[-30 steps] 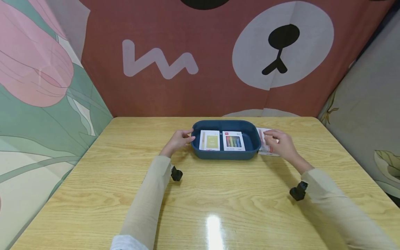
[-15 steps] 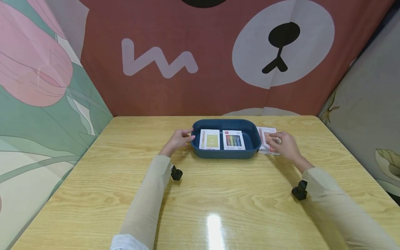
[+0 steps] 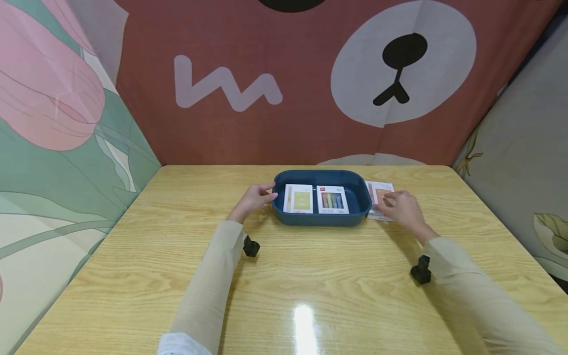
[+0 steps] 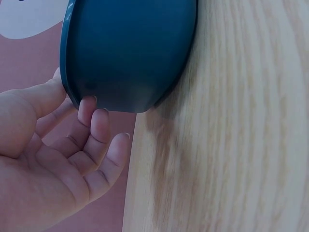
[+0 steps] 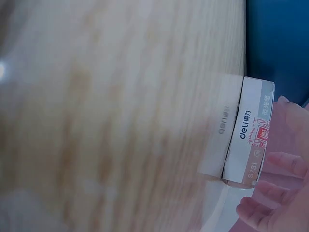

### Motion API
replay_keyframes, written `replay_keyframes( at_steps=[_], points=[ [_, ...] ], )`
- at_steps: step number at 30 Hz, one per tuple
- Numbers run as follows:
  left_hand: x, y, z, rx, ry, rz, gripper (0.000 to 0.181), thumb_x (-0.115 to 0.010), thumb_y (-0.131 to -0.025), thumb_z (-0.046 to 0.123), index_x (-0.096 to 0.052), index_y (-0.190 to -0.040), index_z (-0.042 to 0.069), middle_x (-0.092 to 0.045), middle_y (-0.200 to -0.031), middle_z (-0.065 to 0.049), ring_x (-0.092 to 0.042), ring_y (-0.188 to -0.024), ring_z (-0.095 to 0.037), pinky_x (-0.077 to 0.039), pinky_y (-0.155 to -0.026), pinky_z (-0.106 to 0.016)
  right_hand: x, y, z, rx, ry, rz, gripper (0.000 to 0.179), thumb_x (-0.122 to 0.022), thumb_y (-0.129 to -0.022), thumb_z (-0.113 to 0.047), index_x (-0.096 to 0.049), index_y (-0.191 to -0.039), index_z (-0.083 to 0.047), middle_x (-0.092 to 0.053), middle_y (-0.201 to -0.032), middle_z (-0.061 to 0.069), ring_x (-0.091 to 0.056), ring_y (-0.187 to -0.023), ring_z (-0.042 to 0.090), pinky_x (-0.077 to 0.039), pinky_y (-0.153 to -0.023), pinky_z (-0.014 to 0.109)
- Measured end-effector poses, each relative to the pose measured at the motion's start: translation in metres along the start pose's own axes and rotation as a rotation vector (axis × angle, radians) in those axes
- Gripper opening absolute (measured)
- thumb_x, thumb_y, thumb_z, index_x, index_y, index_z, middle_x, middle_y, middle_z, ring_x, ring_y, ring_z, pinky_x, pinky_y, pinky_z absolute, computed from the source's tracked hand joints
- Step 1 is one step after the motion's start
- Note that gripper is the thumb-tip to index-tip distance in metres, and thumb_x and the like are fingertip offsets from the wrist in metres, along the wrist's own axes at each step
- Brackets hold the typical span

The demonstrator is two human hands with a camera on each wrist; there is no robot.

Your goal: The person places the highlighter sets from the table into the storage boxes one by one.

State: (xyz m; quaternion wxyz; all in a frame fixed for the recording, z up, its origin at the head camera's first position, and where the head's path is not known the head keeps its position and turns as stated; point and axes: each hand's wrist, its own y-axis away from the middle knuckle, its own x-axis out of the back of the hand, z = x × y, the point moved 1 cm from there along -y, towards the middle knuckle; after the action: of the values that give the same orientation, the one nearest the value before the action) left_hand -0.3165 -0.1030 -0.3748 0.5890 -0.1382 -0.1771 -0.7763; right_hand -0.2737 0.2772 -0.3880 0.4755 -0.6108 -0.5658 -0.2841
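Observation:
My left hand (image 3: 253,198) pinches the left rim of a dark blue plastic bin (image 3: 310,221); in the left wrist view the thumb lies at the rim and the other fingers curl by the outer wall. Two white boxes sit inside the bin: one with a yellow-green panel (image 3: 302,201), the other with a window of coloured sticks (image 3: 332,199). Over a flat white and pink highlighter box (image 5: 251,133) just right of the bin is my right hand (image 3: 405,211), thumb and fingers loosely bent and spread across it. Whether they touch the box I cannot tell.
The bin stands near the back edge of a wooden table (image 3: 284,276). Behind it hangs a reddish cloth (image 3: 306,133) with a printed cartoon face. Patterned cloths flank both sides. Each wrist bears a small black camera (image 3: 251,246).
My right hand has shifted a little left and toward me over the highlighter box. The left hand stays on the bin rim, and the bin and boxes look unmoved.

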Motion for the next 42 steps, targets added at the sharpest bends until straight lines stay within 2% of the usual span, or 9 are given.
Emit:
replay_keyframes(
  at_steps=[2, 5, 8, 11, 15, 23, 32, 42],
  points=[
    [0.000, 0.000, 0.000, -0.001, 0.000, 0.002, 0.045, -0.056, -0.090, 0.017, -0.045, -0.132, 0.010, -0.056, -0.100, -0.014, -0.052, -0.089, -0.030, -0.045, -0.078, -0.042, 0.000, 0.000, -0.002, -0.034, -0.003, -0.040, 0.050, -0.065, -0.080, -0.034, -0.060, -0.103, 0.010, -0.058, -0.097, 0.027, -0.046, -0.096, 0.041, -0.037, -0.081, 0.053],
    [0.000, 0.001, 0.000, -0.001, -0.004, 0.003, 0.045, -0.056, -0.089, 0.018, -0.045, -0.132, 0.010, -0.056, -0.100, -0.014, -0.052, -0.088, -0.028, -0.045, -0.078, -0.042, 0.001, -0.001, -0.003, -0.044, 0.022, -0.082, 0.043, -0.065, -0.079, -0.037, -0.061, -0.089, 0.005, -0.056, -0.077, 0.020, -0.046, -0.087, 0.037, -0.039, -0.070, 0.046],
    [0.001, 0.000, 0.000, 0.002, -0.012, 0.002, 0.045, -0.056, -0.089, 0.018, -0.045, -0.132, 0.011, -0.056, -0.101, -0.014, -0.052, -0.088, -0.028, -0.045, -0.078, -0.041, 0.001, -0.002, -0.003, -0.039, 0.047, -0.105, 0.039, -0.064, -0.079, -0.038, -0.052, -0.072, -0.002, -0.045, -0.060, 0.008, -0.042, -0.076, 0.031, -0.032, -0.059, 0.037],
    [0.001, 0.000, -0.001, 0.001, -0.012, -0.002, 0.045, -0.056, -0.089, 0.019, -0.045, -0.132, 0.012, -0.056, -0.101, -0.014, -0.052, -0.089, -0.028, -0.046, -0.077, -0.040, 0.000, -0.002, -0.003, -0.031, 0.056, -0.111, 0.039, -0.064, -0.079, -0.037, -0.047, -0.067, -0.005, -0.039, -0.054, 0.004, -0.039, -0.072, 0.028, -0.027, -0.056, 0.033],
    [0.000, 0.001, -0.001, -0.008, -0.007, -0.001, 0.045, -0.056, -0.089, 0.018, -0.045, -0.132, 0.010, -0.056, -0.096, -0.014, -0.051, -0.085, -0.029, -0.046, -0.075, -0.041, -0.001, -0.003, -0.004, -0.040, 0.053, -0.124, 0.039, -0.065, -0.079, -0.037, -0.046, -0.069, -0.004, -0.041, -0.056, 0.005, -0.039, -0.075, 0.030, -0.027, -0.057, 0.033],
    [0.000, 0.001, 0.001, 0.004, -0.014, 0.012, 0.044, -0.057, -0.089, 0.018, -0.046, -0.132, 0.011, -0.057, -0.093, -0.012, -0.050, -0.079, -0.027, -0.045, -0.074, -0.041, -0.001, -0.006, -0.006, -0.132, 0.041, -0.191, 0.043, -0.064, -0.080, -0.038, -0.052, -0.084, 0.003, -0.048, -0.073, 0.012, -0.038, -0.082, 0.032, -0.032, -0.060, 0.035],
    [0.000, 0.001, -0.001, -0.009, -0.020, 0.015, 0.044, -0.057, -0.089, 0.017, -0.047, -0.131, 0.010, -0.057, -0.091, -0.011, -0.049, -0.073, -0.021, -0.046, -0.068, -0.036, -0.003, -0.006, -0.010, -0.144, 0.031, -0.201, 0.041, -0.065, -0.080, -0.035, -0.052, -0.081, 0.004, -0.052, -0.078, 0.016, -0.041, -0.084, 0.033, -0.036, -0.062, 0.038],
    [0.000, 0.001, -0.001, 0.003, -0.009, 0.016, 0.044, -0.057, -0.089, 0.019, -0.047, -0.131, 0.012, -0.057, -0.090, -0.010, -0.050, -0.077, -0.026, -0.045, -0.068, -0.037, -0.002, -0.008, -0.011, -0.163, 0.003, -0.195, 0.044, -0.065, -0.078, -0.033, -0.054, -0.085, 0.009, -0.054, -0.086, 0.023, -0.040, -0.090, 0.038, -0.039, -0.067, 0.043]
  ],
)
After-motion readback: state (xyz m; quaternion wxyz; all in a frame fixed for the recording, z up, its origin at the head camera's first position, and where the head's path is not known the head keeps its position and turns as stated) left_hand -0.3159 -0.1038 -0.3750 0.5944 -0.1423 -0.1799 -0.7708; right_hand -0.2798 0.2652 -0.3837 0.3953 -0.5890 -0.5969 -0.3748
